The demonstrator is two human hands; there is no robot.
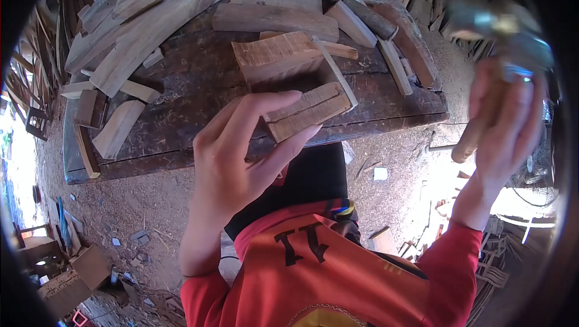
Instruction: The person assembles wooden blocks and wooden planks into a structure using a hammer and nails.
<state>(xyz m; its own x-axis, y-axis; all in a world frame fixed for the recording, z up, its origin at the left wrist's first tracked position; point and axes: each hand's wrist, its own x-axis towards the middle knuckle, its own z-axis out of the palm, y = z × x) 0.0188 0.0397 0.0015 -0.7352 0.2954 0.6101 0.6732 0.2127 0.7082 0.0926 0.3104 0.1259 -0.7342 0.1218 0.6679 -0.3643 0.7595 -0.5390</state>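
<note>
My left hand [232,140] grips the near block of a small wooden assembly [277,55] at the front edge of the workbench, fingers on top and thumb along the near side. The assembly has a taller block at the back, a cracked block in front and a thin flat board across their right ends, with a gap between the blocks. Raised at the right, clear of the bench, my right hand [509,110] is wrapped round the wooden handle of a hammer [497,25]. The hammer's head is smeared by motion.
Sawn wood pieces [274,21] lie along the back of the dark workbench [181,73], with curved boards [163,25] and small offcuts at its left. Scrap covers the floor [157,212]. A cardboard box [66,291] stands at the lower left.
</note>
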